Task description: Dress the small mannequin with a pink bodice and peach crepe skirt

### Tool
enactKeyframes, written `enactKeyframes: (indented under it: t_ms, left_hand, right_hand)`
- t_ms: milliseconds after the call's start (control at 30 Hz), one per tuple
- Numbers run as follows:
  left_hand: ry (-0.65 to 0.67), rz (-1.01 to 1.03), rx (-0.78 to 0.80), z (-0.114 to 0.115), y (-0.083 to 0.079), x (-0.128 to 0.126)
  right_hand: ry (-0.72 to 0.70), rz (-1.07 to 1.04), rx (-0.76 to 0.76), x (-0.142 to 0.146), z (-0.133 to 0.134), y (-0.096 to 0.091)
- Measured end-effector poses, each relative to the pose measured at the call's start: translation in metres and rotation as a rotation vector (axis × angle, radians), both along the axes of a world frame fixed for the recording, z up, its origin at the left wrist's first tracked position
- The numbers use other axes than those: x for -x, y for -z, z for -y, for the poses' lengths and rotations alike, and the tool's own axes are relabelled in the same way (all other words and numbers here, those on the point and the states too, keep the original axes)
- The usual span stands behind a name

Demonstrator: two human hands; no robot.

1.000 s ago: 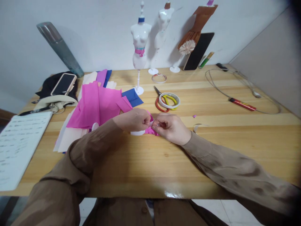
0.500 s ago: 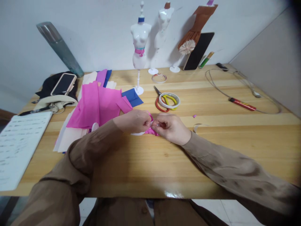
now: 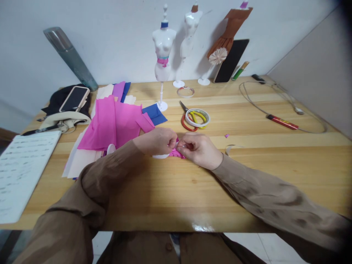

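My left hand (image 3: 161, 141) and my right hand (image 3: 198, 149) meet over the middle of the table, fingertips almost touching. Both are closed in a pinch on a gathered piece of pink crepe paper (image 3: 177, 154); part of it shows below the fingers, and the rest is hidden by them. A white, flat, rounded edge (image 3: 161, 156) sticks out under my left hand. Just beyond my hands lie scissors (image 3: 184, 123) with red and yellow handles, with a roll of clear tape (image 3: 204, 123) resting on them.
Pink crepe sheets (image 3: 118, 121) and a blue piece (image 3: 155, 114) lie left. Behind stand a bare dress form (image 3: 164, 44) with a pink waistband and one in a brown dress (image 3: 225, 36). A notebook (image 3: 24, 172), a phone (image 3: 74, 99) and a red-ended cable (image 3: 283, 122) lie around.
Almost nothing differs. My hands keep the same pinch on the pink paper, and the whole view has shifted very slightly.
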State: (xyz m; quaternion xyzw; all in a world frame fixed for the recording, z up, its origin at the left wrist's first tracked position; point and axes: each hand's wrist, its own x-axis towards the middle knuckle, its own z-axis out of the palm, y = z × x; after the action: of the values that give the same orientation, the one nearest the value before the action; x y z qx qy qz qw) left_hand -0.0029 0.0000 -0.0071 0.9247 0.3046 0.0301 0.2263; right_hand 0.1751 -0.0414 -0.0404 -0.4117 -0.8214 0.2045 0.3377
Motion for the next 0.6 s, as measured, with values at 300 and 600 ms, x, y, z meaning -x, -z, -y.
enactKeyframes:
  t_ms: [300, 600]
  left_hand:
    - [0.036, 0.004, 0.148, -0.003, -0.024, 0.006]
    - [0.071, -0.117, 0.066, 0.001, -0.03, 0.008]
  right_hand:
    - [0.007, 0.004, 0.006, 0.001, 0.0, 0.0]
    - [0.007, 0.005, 0.003, 0.001, 0.0, -0.001]
